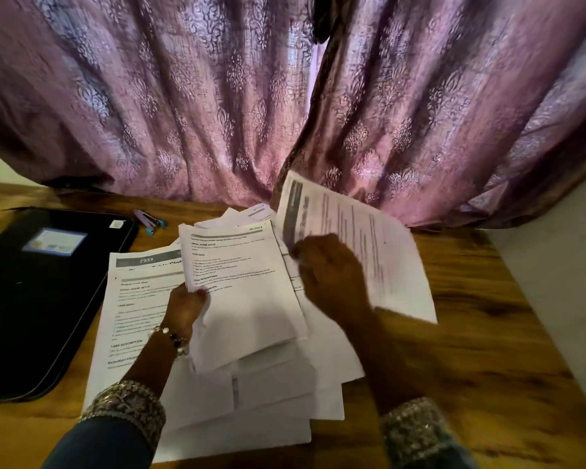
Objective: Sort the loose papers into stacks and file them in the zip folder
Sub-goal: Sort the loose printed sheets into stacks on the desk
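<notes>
L hand (pixel 183 308) pinched sheaf (pixel 241 292) | R hand (pixel 332 272) gripped blurred sheet (pixel 369 238) | zip folder (pixel 31 299) lay left of L hand

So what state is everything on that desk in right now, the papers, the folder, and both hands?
Zip folder: lying flat on the table, left of the papers; looks closed.
Loose papers: spread in an overlapping pile, not yet neatly stacked.
Left hand: holds a bundle of printed sheets by its left edge.
Right hand: grips a lifted, tilted sheet, blurred.
Pens: lying on the table near the curtain.
Curtain: drawn, hanging down to the table.
</notes>
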